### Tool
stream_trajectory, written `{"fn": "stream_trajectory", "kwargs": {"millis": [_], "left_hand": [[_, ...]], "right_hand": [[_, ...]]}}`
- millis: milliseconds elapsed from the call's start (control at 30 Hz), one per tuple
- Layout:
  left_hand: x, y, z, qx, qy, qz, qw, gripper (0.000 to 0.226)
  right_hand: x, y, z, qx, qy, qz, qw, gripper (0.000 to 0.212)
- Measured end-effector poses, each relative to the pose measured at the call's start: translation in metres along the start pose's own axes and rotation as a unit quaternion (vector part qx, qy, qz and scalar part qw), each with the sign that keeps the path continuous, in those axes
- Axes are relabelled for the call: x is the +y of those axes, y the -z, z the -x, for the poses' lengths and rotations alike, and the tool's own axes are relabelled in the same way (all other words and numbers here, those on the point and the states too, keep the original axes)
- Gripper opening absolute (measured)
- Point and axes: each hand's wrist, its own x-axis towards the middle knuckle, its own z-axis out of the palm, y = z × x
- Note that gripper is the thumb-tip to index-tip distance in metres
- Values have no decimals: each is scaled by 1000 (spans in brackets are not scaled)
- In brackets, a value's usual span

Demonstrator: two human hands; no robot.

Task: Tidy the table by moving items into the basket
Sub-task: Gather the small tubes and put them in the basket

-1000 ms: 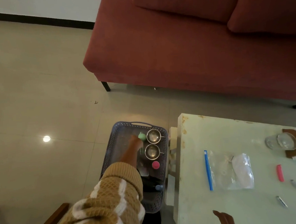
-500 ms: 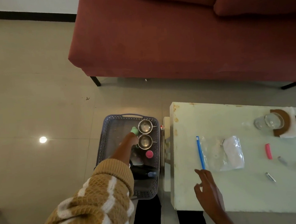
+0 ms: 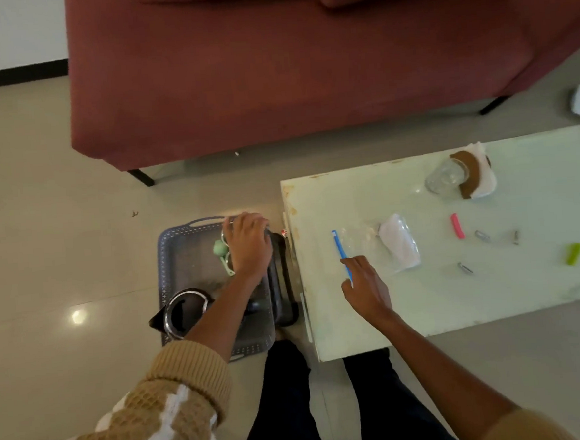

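The grey-blue basket [image 3: 168,262] stands on the floor left of the pale table [image 3: 492,291]. My left hand [image 3: 249,243] reaches into it, fingers curled down over a steel cup [image 3: 224,233] whose rim just shows. A second cup rim and a mint-green item [image 3: 220,248] lie beside the hand. A black jug [image 3: 185,311] sits at the basket's near end. My right hand [image 3: 365,286] rests on the table with thumb and forefinger pinched on the near end of a blue stick [image 3: 339,247], which lies next to a clear bag [image 3: 400,243].
Further right on the table are a glass [image 3: 445,176], a brown coaster [image 3: 469,176] on a white napkin, a pink piece [image 3: 457,226], a green piece [image 3: 574,253] and small metal clips [image 3: 465,268]. A red sofa [image 3: 271,66] stands behind.
My left hand has left the green item and moved right over the steel cups. My right hand has come forward across the table to the blue stick. The view has tilted down and shifted.
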Motion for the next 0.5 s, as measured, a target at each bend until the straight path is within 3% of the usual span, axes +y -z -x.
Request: {"fn": "stream_trajectory", "kwargs": {"millis": [167,500], "left_hand": [[89,-38,18,-134,-83,-2,987,27],[279,-159,50,-403,-1,5,915,30]], "right_hand": [[58,22,-10,-10,-28,-7,1000,45],[276,82,-43,-87,-102,-9,991,47]]}}
